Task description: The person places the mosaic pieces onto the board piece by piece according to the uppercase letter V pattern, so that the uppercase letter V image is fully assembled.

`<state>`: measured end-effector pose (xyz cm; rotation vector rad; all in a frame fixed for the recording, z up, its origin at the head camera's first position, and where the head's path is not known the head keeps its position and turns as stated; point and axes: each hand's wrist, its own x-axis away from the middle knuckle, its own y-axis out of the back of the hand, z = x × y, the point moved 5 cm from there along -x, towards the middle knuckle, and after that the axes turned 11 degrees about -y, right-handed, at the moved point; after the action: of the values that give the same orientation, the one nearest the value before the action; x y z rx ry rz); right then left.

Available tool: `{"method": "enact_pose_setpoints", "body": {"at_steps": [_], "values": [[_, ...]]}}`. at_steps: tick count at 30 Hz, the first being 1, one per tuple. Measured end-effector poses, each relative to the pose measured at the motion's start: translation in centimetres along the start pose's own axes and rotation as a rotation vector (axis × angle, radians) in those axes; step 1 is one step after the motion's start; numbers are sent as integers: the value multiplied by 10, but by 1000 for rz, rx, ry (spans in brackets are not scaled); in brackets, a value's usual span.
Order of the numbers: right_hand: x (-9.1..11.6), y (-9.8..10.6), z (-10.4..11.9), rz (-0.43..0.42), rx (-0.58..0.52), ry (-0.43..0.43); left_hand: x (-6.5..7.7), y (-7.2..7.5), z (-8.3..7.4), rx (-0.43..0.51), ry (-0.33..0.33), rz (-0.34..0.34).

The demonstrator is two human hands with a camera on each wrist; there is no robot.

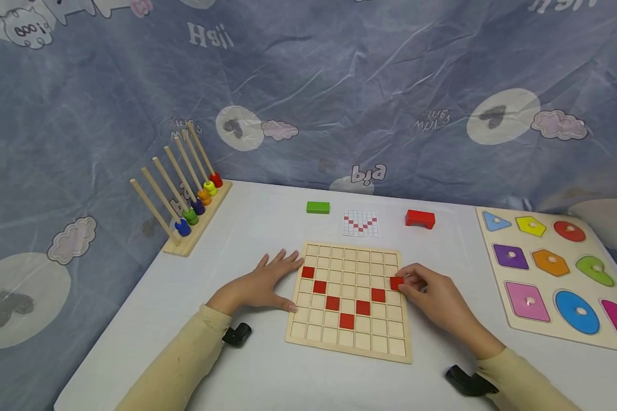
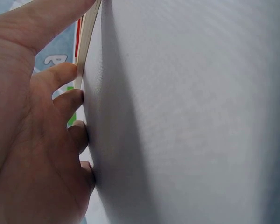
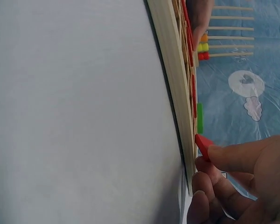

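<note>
A wooden grid board [image 1: 349, 349] lies on the white table with several red square tiles set in its cells in a V shape. My left hand [image 1: 259, 285] rests spread at the board's left edge, thumb and fingertips against the rim; the left wrist view shows its palm side [image 2: 42, 126]. At the right edge my right hand [image 1: 437, 294] pinches a red tile [image 1: 396, 283] between thumb and fingers. In the right wrist view that tile [image 3: 204, 146] is tilted, one corner right at the board's rim.
Behind the board lie a green block [image 1: 317, 208], a pattern card [image 1: 361, 223] with a red V, and a red block [image 1: 420, 218] with an arched notch. A peg stand [image 1: 197, 234] with coloured beads is at left, a shape puzzle [image 1: 535, 268] at right.
</note>
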<state>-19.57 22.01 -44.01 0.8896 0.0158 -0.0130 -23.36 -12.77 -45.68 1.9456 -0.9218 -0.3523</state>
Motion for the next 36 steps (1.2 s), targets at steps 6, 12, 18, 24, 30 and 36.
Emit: {"method": "enact_pose_setpoints", "body": {"at_steps": [6,12,18,24,30,36], "values": [[-1,-1,3,-5,7,4,-1,0,2,1,-2,-11],[-3,-2,6,2,2,1,-1,-1,3,1,-4,-11],[-5,-3,7,0,7,6,-1,0,2,5,-6,-6],[-5,-4,9,7,18,7,-1,-1,3,13,-5,-4],[-4,-4,11,11,15,15,-1,-2,4,8,-7,-5],[-6,-5,11,-2,35,42,-1,-1,3,13,-12,-6]]}}
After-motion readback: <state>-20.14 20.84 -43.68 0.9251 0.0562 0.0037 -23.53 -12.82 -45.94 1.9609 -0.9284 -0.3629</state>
